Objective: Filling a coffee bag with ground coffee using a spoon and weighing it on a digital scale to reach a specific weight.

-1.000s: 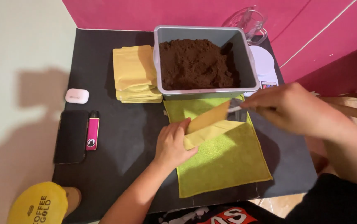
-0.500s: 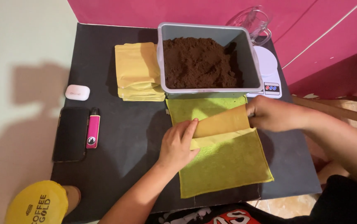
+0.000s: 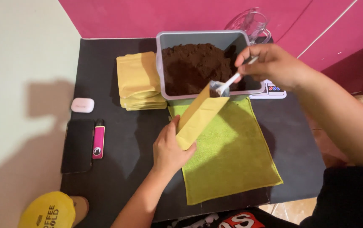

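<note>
Head view: the left hand (image 3: pixel 169 148) grips the lower end of a yellow pouch (image 3: pixel 199 117), fingers wrapped round it, and holds it tilted so that its open mouth points up and away toward the tub (image 3: pixel 161 63). The pouch hangs over the green cloth (image 3: pixel 232 156), its mouth just at the tub's near wall. The right hand (image 3: pixel 270 65) is closed round the handle of a clear scoop (image 3: pixel 228 83), pinching it between thumb and fingers; the bowl of the scoop sits at the pouch's mouth with a little dark powder in it. Whether scoop and pouch touch cannot be told.

The grey tub holds dark brown powder (image 3: pixel 194 67), heaped toward the left side and lower on the right. Left of the tub, touching or almost touching it, lies a stack of yellow pouches (image 3: pixel 138 80). Behind the right hand a white scale (image 3: pixel 272 89) shows partly, and beyond it a clear jug (image 3: pixel 252 21) stands at the table's far edge. All of this rests on a black table (image 3: pixel 122 169).

Near the table's left edge lie a white earbud case (image 3: pixel 82 104), a black phone (image 3: pixel 77 145) and a pink lighter (image 3: pixel 98 139), the lighter just beside the phone. A yellow cap (image 3: pixel 48 211) shows at the lower left corner.
</note>
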